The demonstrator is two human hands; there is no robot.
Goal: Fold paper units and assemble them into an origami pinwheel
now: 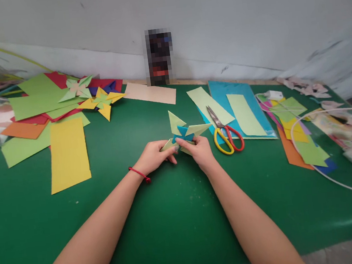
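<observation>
Between both hands is a folded paper pinwheel (178,125) with pale green points and a blue centre. My left hand (159,154) pinches its lower left point between thumb and fingers. With its thumb pressed on the blue middle, my right hand (200,149) grips the lower right side; the fingers behind the paper are partly hidden. Scissors (224,132) with one yellow and one red handle lie just right of my right hand, blades pointing away. They overlap a pale green paper strip (213,105).
Coloured sheets, a yellow strip (69,156) and finished pinwheels (103,100) lie at left. Blue paper (256,109) is at right, near paper scraps (299,125) and a white cable (296,143). A blurred-out upright object (159,57) stands by the wall.
</observation>
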